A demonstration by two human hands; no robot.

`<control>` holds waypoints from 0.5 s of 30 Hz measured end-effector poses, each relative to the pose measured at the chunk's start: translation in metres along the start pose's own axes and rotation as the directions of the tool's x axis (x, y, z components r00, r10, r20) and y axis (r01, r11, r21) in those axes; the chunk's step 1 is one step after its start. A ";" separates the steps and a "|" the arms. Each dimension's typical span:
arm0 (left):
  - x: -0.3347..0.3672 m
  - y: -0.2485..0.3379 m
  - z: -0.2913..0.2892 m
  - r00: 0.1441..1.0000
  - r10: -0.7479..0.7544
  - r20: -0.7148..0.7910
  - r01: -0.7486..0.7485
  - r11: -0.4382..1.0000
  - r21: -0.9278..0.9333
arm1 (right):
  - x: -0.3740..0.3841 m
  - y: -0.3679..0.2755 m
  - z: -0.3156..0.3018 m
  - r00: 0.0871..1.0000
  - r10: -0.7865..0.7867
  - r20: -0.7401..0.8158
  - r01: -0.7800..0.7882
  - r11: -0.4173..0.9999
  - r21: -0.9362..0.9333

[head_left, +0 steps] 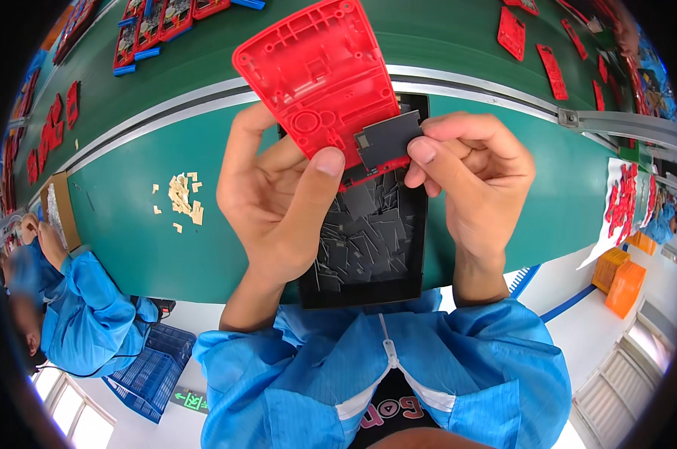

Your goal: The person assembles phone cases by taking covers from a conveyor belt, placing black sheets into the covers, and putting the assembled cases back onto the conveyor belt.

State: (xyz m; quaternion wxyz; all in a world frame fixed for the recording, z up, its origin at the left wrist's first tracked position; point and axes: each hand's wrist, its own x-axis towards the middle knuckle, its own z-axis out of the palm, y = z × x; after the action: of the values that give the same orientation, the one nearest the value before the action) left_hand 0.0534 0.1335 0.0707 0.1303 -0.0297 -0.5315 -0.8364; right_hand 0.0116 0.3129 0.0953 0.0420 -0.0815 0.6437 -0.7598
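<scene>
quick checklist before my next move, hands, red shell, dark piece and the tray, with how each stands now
1. Left hand holding the red plastic shell: ok, its thumb presses on the near end.
2. Shell's inner side in view: ok, moulded ribs and rings show.
3. Right hand gripping the dark flat piece: ok, pinched at its right side.
4. Dark flat piece wholly within the shell's outline: not ok, its right part juts past the edge.
5. Dark flat piece touching the shell: cannot tell, it overlaps it in this view.
6. Loose dark pieces in the black tray neatly lined up: not ok, jumbled.
</scene>
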 end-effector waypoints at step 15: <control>-0.001 -0.002 0.001 1.000 -0.006 0.018 0.006 1.000 0.010 | -0.001 0.004 0.005 0.987 -0.162 0.023 0.163 0.981 -0.108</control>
State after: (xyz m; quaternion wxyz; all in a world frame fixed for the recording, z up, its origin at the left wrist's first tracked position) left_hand 0.0538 0.1355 0.0698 0.1233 -0.0352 -0.5371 -0.8337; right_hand 0.0130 0.3076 0.0920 -0.0203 -0.1411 0.6754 -0.7235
